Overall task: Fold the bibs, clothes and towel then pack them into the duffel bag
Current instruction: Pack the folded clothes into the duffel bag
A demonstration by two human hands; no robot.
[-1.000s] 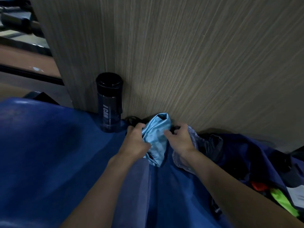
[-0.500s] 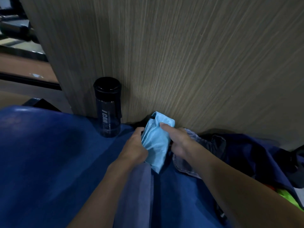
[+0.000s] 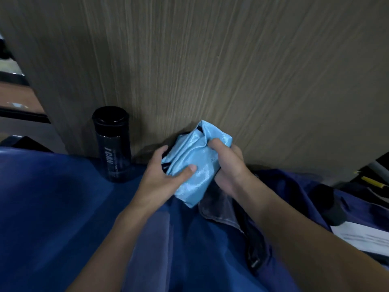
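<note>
Item: light-blue shiny cloth (image 3: 200,163), folded into a compact bundle, held over the blue fabric (image 3: 52,207), near the wood-grain panel (image 3: 210,60). Left hand (image 3: 166,178): grips its left side, thumb across the front. Right hand (image 3: 229,165): fingers curled round its right edge. Grey garment (image 3: 219,209) beneath. Black bottle (image 3: 112,144) stands upright at left

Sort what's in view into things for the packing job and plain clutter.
Job:
- blue cloth, gripped by left hand and right hand
- grey garment
- navy bag

Lying about:
- bottle
- paper
- yellow pen
</note>
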